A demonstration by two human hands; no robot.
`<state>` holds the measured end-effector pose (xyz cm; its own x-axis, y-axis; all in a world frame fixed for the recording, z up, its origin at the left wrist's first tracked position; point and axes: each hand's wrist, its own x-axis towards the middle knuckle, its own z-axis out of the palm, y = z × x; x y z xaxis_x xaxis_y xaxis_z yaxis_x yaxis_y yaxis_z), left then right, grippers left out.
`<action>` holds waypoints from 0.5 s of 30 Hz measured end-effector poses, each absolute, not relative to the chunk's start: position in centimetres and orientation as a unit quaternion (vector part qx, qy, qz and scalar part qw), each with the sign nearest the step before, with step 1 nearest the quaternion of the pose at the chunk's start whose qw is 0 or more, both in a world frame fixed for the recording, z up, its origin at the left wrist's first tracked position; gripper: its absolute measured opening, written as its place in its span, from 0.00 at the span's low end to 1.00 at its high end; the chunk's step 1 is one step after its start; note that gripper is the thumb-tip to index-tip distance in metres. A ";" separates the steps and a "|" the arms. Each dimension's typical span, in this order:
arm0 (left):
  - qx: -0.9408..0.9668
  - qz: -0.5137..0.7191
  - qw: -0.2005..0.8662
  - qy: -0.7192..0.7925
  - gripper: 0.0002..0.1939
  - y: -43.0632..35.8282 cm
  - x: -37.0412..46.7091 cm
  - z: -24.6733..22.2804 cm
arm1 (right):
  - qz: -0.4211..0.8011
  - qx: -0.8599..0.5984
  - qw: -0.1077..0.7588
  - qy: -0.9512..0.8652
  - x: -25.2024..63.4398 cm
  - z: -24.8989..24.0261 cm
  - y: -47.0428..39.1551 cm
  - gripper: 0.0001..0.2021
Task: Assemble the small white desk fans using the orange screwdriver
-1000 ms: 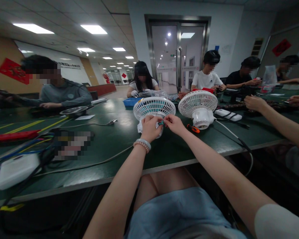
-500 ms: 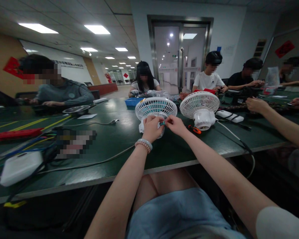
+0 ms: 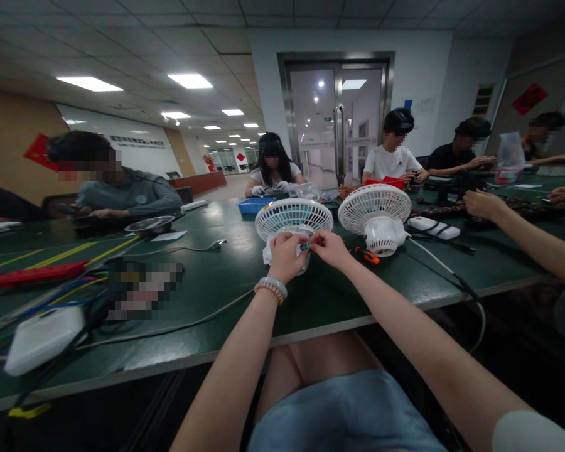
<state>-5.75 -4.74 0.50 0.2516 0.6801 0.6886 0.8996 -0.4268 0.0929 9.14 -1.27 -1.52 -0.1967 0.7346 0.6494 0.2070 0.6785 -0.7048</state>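
Gripping a small teal piece [image 3: 305, 247] between them, the left hand [image 3: 286, 256] and right hand [image 3: 328, 248] meet in front of a white fan [image 3: 294, 215] on the green table [image 3: 207, 282]. The left hand's fingers are curled about the piece, while the right hand's thumb and fingertips pinch at its other end. The piece is short and slim, mostly covered by fingers, with only a teal stretch showing. The fan has a round, slotted grille and a white housing below it, largely hidden behind the left hand; whether that hand touches the housing I cannot tell. Bluish color shows through the slots.

Lettering on the far wall [image 3: 136, 141] is too blurred to read, and the marking on the white shirt [image 3: 392, 162] across the table is too small to make out.

The piece's long axis runs roughly sideways, from one hand to the other. The fan is tilted, its housing low and toward the wearer, its grille higher and farther off. A second fan [image 3: 375, 210] stands just beside it, tilted much the same way, with an orange-handled tool [image 3: 370, 256] lying near its housing.
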 end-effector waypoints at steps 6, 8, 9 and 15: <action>-0.773 -0.339 0.160 -0.511 0.13 -4.6 -5.9 0.5 | 0.431 -0.299 0.538 -0.660 8.3 -1.8 -0.3 0.05; -0.774 -0.342 0.160 -0.509 0.13 -4.5 -6.0 0.5 | 0.472 -0.290 0.528 -0.644 8.1 -1.9 -0.3 0.05; -0.774 -0.343 0.161 -0.508 0.13 -4.5 -6.0 0.5 | 0.484 -0.290 0.522 -0.640 8.0 -1.9 -0.3 0.05; -0.770 -0.341 0.164 -0.513 0.14 -4.5 -6.0 0.5 | 0.454 -0.316 0.497 -0.669 7.7 -2.3 0.4 0.02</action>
<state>-6.04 -4.52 0.54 0.2406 0.6791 0.6935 0.9023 -0.4198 0.0981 7.69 0.36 -2.33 -0.3067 0.8736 0.3779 -0.0289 0.3883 -0.9211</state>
